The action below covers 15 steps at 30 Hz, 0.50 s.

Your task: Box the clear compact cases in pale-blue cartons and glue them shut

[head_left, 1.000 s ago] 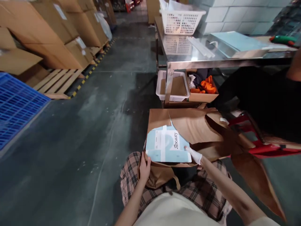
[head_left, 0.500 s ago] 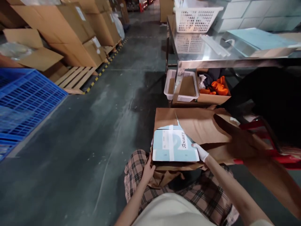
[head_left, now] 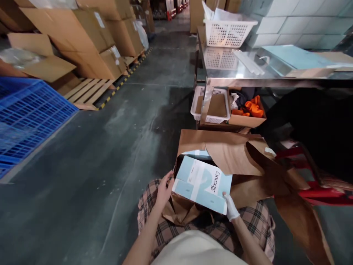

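Note:
A light-blue flat carton with "beauty" lettering lies tilted, lifted partly out of the torn brown paper wrapping. My right hand, in a white glove with bare fingertips, grips the carton's lower right edge, thumb on top. My left hand is bare, its fingers apart and slightly bent beside the carton's left edge; whether it touches the carton I cannot tell. Behind the carton, part of another light-blue surface shows inside the wrapping. Crumpled paper hangs over my plaid-covered lap.
A metal table holds a white basket and a light-blue box. Beneath it stand another white basket and a carton with orange cloth. Blue plastic crates and a pallet are on the left.
The carton has come up toward me and turned clockwise, with my right hand on its edge. My left hand has moved from the wrapping's edge up and left. The loose paper flap at right has dropped.

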Available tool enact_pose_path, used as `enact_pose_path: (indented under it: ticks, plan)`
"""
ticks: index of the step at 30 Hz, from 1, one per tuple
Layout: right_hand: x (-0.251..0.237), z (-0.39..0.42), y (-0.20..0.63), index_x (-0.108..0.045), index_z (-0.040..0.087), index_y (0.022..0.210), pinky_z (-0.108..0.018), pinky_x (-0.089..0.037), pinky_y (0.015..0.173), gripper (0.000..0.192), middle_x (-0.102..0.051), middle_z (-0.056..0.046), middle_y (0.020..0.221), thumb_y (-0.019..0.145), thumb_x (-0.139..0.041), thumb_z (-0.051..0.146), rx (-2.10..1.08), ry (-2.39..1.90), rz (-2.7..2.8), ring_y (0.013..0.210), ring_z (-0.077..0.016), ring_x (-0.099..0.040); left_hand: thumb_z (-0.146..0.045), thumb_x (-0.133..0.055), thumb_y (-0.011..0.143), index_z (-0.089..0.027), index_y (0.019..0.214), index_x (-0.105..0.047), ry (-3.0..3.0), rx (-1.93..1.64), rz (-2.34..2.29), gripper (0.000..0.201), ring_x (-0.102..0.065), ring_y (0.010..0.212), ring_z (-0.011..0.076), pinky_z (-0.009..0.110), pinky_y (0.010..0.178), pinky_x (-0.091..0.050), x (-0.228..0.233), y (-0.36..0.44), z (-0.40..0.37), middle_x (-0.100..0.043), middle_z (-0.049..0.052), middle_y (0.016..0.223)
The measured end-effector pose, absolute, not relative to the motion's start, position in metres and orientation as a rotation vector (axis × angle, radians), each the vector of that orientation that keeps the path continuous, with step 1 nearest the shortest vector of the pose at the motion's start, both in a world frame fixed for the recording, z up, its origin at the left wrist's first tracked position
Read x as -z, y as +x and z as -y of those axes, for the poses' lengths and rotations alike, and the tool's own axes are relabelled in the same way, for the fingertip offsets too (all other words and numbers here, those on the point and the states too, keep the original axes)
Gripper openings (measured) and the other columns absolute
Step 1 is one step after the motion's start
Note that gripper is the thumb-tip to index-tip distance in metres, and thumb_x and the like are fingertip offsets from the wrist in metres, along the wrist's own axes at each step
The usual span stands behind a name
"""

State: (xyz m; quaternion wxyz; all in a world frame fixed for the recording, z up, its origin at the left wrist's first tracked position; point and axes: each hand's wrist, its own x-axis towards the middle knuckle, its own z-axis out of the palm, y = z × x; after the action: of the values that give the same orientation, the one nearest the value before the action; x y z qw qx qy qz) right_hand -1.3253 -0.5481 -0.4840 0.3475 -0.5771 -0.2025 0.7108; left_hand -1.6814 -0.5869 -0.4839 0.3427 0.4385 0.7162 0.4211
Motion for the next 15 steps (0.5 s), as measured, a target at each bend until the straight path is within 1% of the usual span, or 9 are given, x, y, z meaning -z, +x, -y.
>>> enact_pose_path:
  ticks: [2,4,6,8,10,11,12,13,15]
  plan:
    - [0.487,0.551,-1.325,-0.062,0.015,0.125,-0.051,-0.060,0.108,0.059,-0.079,-0.016,0.122,0.077,-0.068,0.049,-1.828,-1.509,0.492,0.123,-0.0372,-0.073,-0.057,-0.042,0.104,-0.016,0.143,-0.061,1.165,-1.027,-1.831,0.060,-0.064,0.132,0.0305,0.043,0.111,-0.050,0.481,-1.682,0.547,-0.066,0.017,0.145]
    - [0.487,0.549,-1.323,-0.062,0.015,0.127,-0.053,-0.061,0.106,0.058,-0.080,-0.017,0.121,0.080,-0.066,0.048,-1.831,-1.513,0.471,0.120,-0.0371,-0.074,-0.062,-0.044,0.102,-0.014,0.126,-0.071,1.181,-0.929,-1.810,0.060,-0.072,0.116,0.0337,0.045,0.102,-0.055,0.483,-1.677,0.508,-0.076,0.018,0.122]
    - [0.485,0.547,-1.321,-0.064,0.014,0.128,-0.053,-0.061,0.106,0.056,-0.080,-0.017,0.119,0.082,-0.066,0.046,-1.844,-1.508,0.464,0.118,-0.0364,-0.075,-0.066,-0.050,0.098,-0.012,0.116,-0.074,1.187,-0.859,-1.828,0.062,-0.072,0.111,0.0377,0.050,0.100,-0.054,0.486,-1.670,0.481,-0.078,0.020,0.111]
    - [0.483,0.546,-1.319,-0.066,0.014,0.127,-0.052,-0.061,0.106,0.052,-0.081,-0.016,0.117,0.084,-0.066,0.044,-1.856,-1.500,0.463,0.116,-0.0353,-0.076,-0.068,-0.056,0.095,-0.010,0.124,-0.069,1.192,-0.841,-1.879,0.066,-0.066,0.124,0.0407,0.054,0.108,-0.048,0.488,-1.663,0.468,-0.074,0.024,0.122]
    - [0.482,0.547,-1.318,-0.067,0.013,0.125,-0.050,-0.061,0.106,0.048,-0.081,-0.016,0.115,0.086,-0.065,0.043,-1.865,-1.497,0.458,0.114,-0.0345,-0.077,-0.066,-0.059,0.094,-0.010,0.139,-0.059,1.200,-0.849,-1.915,0.072,-0.054,0.140,0.0389,0.054,0.117,-0.039,0.489,-1.657,0.465,-0.063,0.026,0.142]
    - [0.482,0.547,-1.318,-0.067,0.013,0.125,-0.049,-0.060,0.106,0.047,-0.081,-0.016,0.115,0.088,-0.064,0.043,-1.868,-1.497,0.455,0.114,-0.0338,-0.077,-0.066,-0.057,0.096,-0.010,0.143,-0.056,1.197,-0.845,-1.918,0.073,-0.051,0.144,0.0374,0.052,0.119,-0.036,0.490,-1.656,0.464,-0.059,0.026,0.148]
    - [0.482,0.547,-1.318,-0.067,0.013,0.126,-0.048,-0.060,0.106,0.047,-0.081,-0.016,0.116,0.091,-0.062,0.044,-1.871,-1.498,0.452,0.115,-0.0329,-0.077,-0.066,-0.054,0.097,-0.011,0.144,-0.055,1.187,-0.829,-1.912,0.072,-0.050,0.145,0.0364,0.051,0.119,-0.037,0.491,-1.656,0.464,-0.058,0.026,0.150]
    - [0.482,0.546,-1.318,-0.067,0.014,0.127,-0.047,-0.060,0.107,0.047,-0.081,-0.016,0.118,0.095,-0.059,0.047,-1.871,-1.501,0.451,0.116,-0.0318,-0.076,-0.067,-0.050,0.100,-0.010,0.141,-0.057,1.166,-0.801,-1.900,0.071,-0.053,0.142,0.0360,0.050,0.117,-0.039,0.493,-1.656,0.462,-0.060,0.026,0.147]
    - [0.483,0.542,-1.316,-0.067,0.016,0.129,-0.046,-0.058,0.108,0.052,-0.079,-0.015,0.122,0.103,-0.046,0.056,-1.870,-1.508,0.458,0.119,-0.0293,-0.075,-0.070,-0.041,0.102,-0.010,0.129,-0.065,1.107,-0.723,-1.865,0.070,-0.064,0.129,0.0351,0.050,0.110,-0.046,0.496,-1.661,0.457,-0.070,0.025,0.131]
